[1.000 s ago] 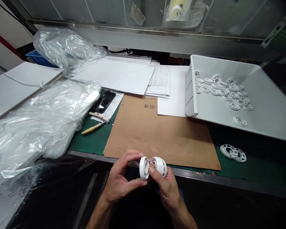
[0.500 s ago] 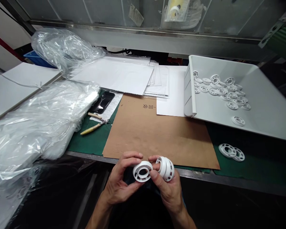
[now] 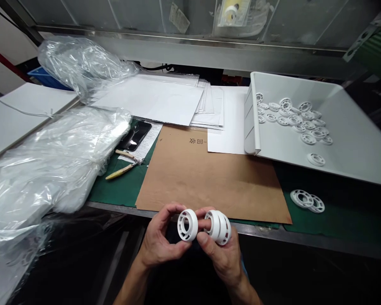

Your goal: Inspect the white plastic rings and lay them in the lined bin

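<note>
Just in front of the brown cardboard (image 3: 216,182), the left hand (image 3: 158,239) pinches one white ring (image 3: 193,225) and the right hand (image 3: 221,259) clasps a ring stack (image 3: 222,226), a finger threaded through. Singling out a ring seems in hand; the next move calls for a steady stack. Some right fingers are hidden.

Workshop, you're at its bench (image 3: 257,232): green mat (image 3: 106,190), 1 pair of pliers (image 3: 123,171) (splayed open), gray bin (image 3: 352,144) of near-identical white rings (image 3: 309,124), plastic wrapping (image 3: 60,156) heaped left.
</note>
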The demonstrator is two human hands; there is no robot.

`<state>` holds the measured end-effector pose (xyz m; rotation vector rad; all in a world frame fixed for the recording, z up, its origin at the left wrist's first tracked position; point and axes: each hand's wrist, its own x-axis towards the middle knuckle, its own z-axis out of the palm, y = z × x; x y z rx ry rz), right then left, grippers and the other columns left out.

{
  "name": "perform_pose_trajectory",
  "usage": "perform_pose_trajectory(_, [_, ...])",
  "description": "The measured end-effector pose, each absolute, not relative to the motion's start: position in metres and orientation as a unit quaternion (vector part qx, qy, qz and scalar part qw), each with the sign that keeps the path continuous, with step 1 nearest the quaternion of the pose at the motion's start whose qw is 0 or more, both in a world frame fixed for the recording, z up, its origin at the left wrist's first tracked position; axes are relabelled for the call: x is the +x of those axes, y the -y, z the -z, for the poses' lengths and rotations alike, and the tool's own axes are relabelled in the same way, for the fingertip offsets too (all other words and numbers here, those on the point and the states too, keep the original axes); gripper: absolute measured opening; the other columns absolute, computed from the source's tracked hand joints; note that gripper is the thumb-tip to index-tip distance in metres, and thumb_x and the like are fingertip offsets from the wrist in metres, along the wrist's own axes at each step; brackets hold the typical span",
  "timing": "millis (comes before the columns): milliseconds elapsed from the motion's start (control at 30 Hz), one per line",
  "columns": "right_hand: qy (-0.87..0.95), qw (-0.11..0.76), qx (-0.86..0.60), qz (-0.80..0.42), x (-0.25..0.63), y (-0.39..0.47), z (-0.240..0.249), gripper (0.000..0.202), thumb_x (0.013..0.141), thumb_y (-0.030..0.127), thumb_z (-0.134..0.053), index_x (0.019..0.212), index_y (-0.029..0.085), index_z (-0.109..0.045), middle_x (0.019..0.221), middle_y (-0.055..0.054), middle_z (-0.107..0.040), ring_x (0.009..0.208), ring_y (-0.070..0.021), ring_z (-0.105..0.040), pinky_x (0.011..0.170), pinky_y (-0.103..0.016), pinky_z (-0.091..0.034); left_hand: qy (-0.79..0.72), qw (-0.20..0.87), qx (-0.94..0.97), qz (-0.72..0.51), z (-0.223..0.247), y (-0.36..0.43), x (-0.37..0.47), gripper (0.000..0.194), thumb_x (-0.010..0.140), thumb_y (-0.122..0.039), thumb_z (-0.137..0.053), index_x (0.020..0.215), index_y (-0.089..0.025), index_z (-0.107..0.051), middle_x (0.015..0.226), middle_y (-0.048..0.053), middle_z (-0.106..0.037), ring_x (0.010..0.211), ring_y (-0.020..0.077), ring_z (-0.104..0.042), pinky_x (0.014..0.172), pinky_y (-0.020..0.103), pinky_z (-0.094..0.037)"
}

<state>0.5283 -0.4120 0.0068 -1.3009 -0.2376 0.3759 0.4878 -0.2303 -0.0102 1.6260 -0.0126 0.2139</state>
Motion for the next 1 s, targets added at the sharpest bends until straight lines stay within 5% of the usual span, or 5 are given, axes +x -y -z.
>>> perform_pose_trajectory(533, [-0.01,0.772,-0.605,-0.193,0.531,0.406,0.003,0.026,0.089,0.047,-0.08,0.083,0.022,-0.083,0.109,-0.007,-0.076,0.102,-0.0246,-0.07,0.093,-0.033,-0.053,-0.065,0.692,0.718,-0.022,-0.001,0.227,0.491,0.051,0.068,-0.02,-0.088,0.115,-0.021,-0.068,0.104,0.006,-0.078,0.092,0.0203,-0.075,0.083,0.024,-0.059])
perform_pose_trajectory(767, [-0.03,0.812,-0.538,-0.224,0.528,0.402,0.007,0.03,0.093,0.049,-0.076,0.1,0.021,-0.082,0.091,-0.005,-0.078,0.08,-0.0198,-0.07,0.079,-0.031,-0.056,-0.063,0.66,0.748,0.023,-0.012,0.225,0.492,0.04,0.073,-0.029,-0.083,0.108,-0.02,-0.066,0.093,0.003,-0.076,0.082,0.0185,-0.07,0.076,0.025,-0.056])
perform_pose_trajectory(1000, [-0.056,0.808,-0.525,-0.262,0.526,0.399,0.009,0.026,0.093,0.045,-0.078,0.103,0.021,-0.082,0.088,-0.002,-0.076,0.081,-0.0164,-0.067,0.078,-0.026,-0.052,-0.092,0.592,0.801,0.022,-0.022,0.226,0.492,0.039,0.076,-0.028,-0.08,0.111,-0.021,-0.064,0.1,0.003,-0.075,0.089,0.0201,-0.07,0.081,0.029,-0.055])
